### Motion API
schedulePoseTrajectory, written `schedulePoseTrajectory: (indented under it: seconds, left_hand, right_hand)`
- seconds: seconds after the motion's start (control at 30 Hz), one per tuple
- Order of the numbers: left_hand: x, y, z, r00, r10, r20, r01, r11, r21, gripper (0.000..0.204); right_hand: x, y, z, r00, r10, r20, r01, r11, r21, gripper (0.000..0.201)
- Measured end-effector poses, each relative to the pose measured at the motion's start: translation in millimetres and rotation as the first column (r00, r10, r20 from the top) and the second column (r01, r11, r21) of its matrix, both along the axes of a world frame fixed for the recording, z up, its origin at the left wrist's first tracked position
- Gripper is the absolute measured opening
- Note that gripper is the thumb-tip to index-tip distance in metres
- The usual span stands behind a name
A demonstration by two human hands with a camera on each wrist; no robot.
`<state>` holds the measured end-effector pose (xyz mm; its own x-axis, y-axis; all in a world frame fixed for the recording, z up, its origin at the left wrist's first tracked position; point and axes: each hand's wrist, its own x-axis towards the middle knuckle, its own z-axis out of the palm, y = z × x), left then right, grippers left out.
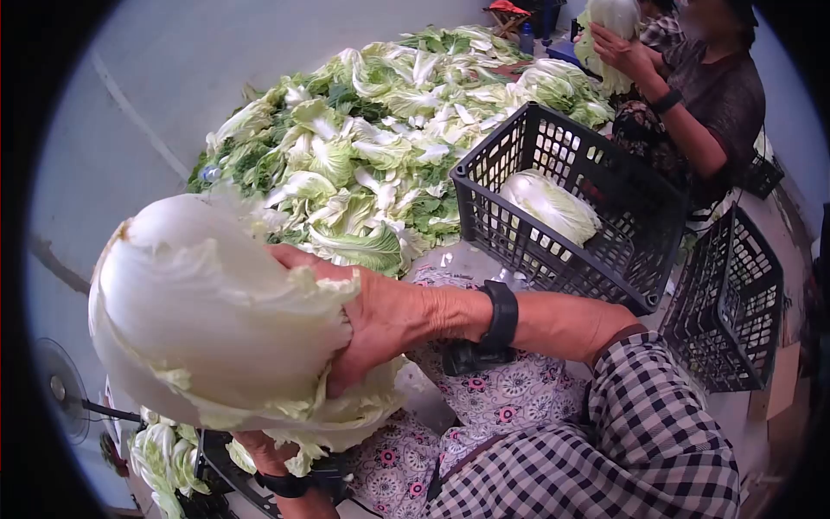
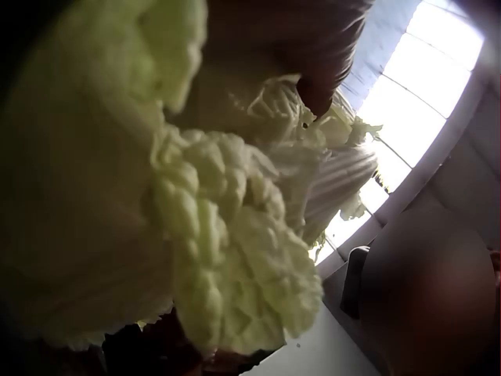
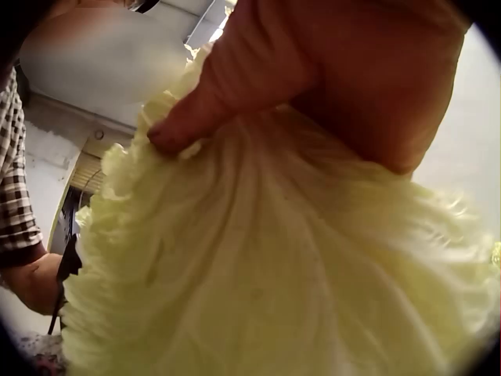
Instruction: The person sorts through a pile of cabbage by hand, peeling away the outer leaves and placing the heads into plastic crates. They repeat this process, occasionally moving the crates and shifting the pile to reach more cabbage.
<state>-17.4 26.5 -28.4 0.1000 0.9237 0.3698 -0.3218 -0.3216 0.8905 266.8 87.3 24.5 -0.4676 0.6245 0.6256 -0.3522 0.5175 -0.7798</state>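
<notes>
A large Chinese cabbage (image 1: 207,311) is held up over the lap at the left of the head view, its white base to the upper left and its frilly leaf ends towards the person. My right hand (image 1: 376,320) grips the leafy end, thumb on the near side. In the right wrist view that thumb presses on a broad pale leaf (image 3: 274,258). Beneath the cabbage is my left hand (image 1: 264,450), mostly hidden by it in the head view. A crinkled leaf (image 2: 227,235) fills much of the left wrist view, with the left hand's finger bent against the cabbage above it.
A big heap of loose cabbage leaves (image 1: 363,156) lies against the wall. A black crate (image 1: 493,221) with one cabbage (image 1: 551,206) stands right of it, another crate (image 1: 735,298) further right. A fan (image 1: 60,385) is at left. Another person (image 1: 700,112) holds a cabbage (image 1: 609,43).
</notes>
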Motion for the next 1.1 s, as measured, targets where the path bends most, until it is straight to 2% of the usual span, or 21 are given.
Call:
schedulePoseTrajectory:
  seconds: [0.07,0.1,0.17,0.2,0.23,0.3,0.33,0.4,0.43,0.47,0.5,0.53,0.57,0.63,0.67,0.73,0.83,0.93,1.03,1.1]
  left_hand:
    - [-3,9,-6,0.971,0.23,-0.059,-0.234,0.969,-0.077,0.061]
    - [12,8,8,0.972,0.222,-0.081,-0.228,0.971,-0.077,0.064]
    - [41,6,35,0.971,0.205,-0.125,-0.215,0.974,-0.076,0.069]
    - [47,6,41,0.985,0.138,-0.105,-0.152,0.978,-0.146,0.077]
    - [51,4,43,0.994,0.076,-0.081,-0.091,0.973,-0.213,0.087]
    - [60,5,40,0.885,0.277,-0.375,-0.304,0.953,-0.012,0.087]
    - [71,14,44,0.892,0.262,-0.368,-0.265,0.963,0.043,0.086]
    - [102,23,62,0.953,0.106,-0.284,-0.074,0.99,0.119,0.075]
    - [99,20,63,0.946,0.099,-0.309,-0.085,0.995,0.06,0.072]
    - [93,17,63,0.939,0.092,-0.332,-0.097,0.995,0.002,0.07]
    - [85,15,61,0.932,0.083,-0.352,-0.11,0.992,-0.057,0.067]
    - [76,16,56,0.956,0.039,-0.292,-0.06,0.996,-0.065,0.055]
    - [66,16,53,0.953,0.011,-0.302,-0.038,0.996,-0.085,0.054]
    - [53,15,48,0.946,-0.048,-0.32,0.007,0.992,-0.128,0.052]
    - [56,12,46,0.946,0.025,-0.324,-0.079,0.985,-0.154,0.053]
    - [50,11,38,0.946,-0.005,-0.326,-0.058,0.982,-0.182,0.049]
    - [45,10,30,0.943,-0.02,-0.331,-0.053,0.976,-0.209,0.046]
    - [42,11,28,0.937,-0.027,-0.349,-0.056,0.972,-0.226,0.046]
    - [39,9,31,0.924,-0.013,-0.382,-0.082,0.97,-0.23,0.047]
    - [40,8,34,0.91,0.001,-0.414,-0.103,0.969,-0.224,0.048]
  right_hand:
    - [12,-8,8,0.998,-0.007,-0.065,-0.005,0.982,-0.187,0.108]
    - [19,-12,12,0.995,-0.012,-0.097,-0.015,0.961,-0.276,0.104]
    - [30,-11,7,0.992,-0.105,-0.069,0.073,0.928,-0.366,0.093]
    - [35,-11,5,0.988,-0.147,-0.051,0.113,0.905,-0.41,0.088]
    - [40,-10,5,0.979,-0.155,-0.133,0.084,0.898,-0.432,0.082]
    - [55,-9,5,0.94,-0.175,-0.294,0.016,0.881,-0.472,0.07]
    - [68,-11,10,0.931,-0.217,-0.294,0.057,0.88,-0.472,0.063]
    - [102,-17,19,0.905,-0.321,-0.281,0.147,0.853,-0.502,0.05]
    - [121,-20,19,0.887,-0.379,-0.265,0.193,0.824,-0.533,0.044]
    - [145,-16,10,0.875,-0.357,-0.327,0.169,0.858,-0.484,0.041]
    - [168,-17,7,0.85,-0.408,-0.332,0.241,0.863,-0.444,0.038]
    - [190,-17,4,0.821,-0.46,-0.337,0.314,0.858,-0.406,0.036]
    - [208,-21,8,0.758,-0.582,-0.293,0.472,0.801,-0.369,0.035]
    - [243,-29,8,0.658,-0.708,-0.259,0.641,0.706,-0.301,0.04]
    - [265,-33,4,0.609,-0.762,-0.219,0.716,0.648,-0.259,0.041]
    - [298,-47,-1,0.471,-0.877,-0.098,0.853,0.481,-0.202,0.048]
    - [330,-62,-19,0.313,-0.949,-0.03,0.934,0.313,-0.171,0.056]
    - [348,-73,-40,0.206,-0.975,0.082,0.965,0.188,-0.185,0.064]
    - [363,-71,-60,0.13,-0.961,0.245,0.99,0.114,-0.08,0.07]
    - [366,-58,-73,0.13,-0.93,0.343,0.99,0.138,-0.001,0.076]
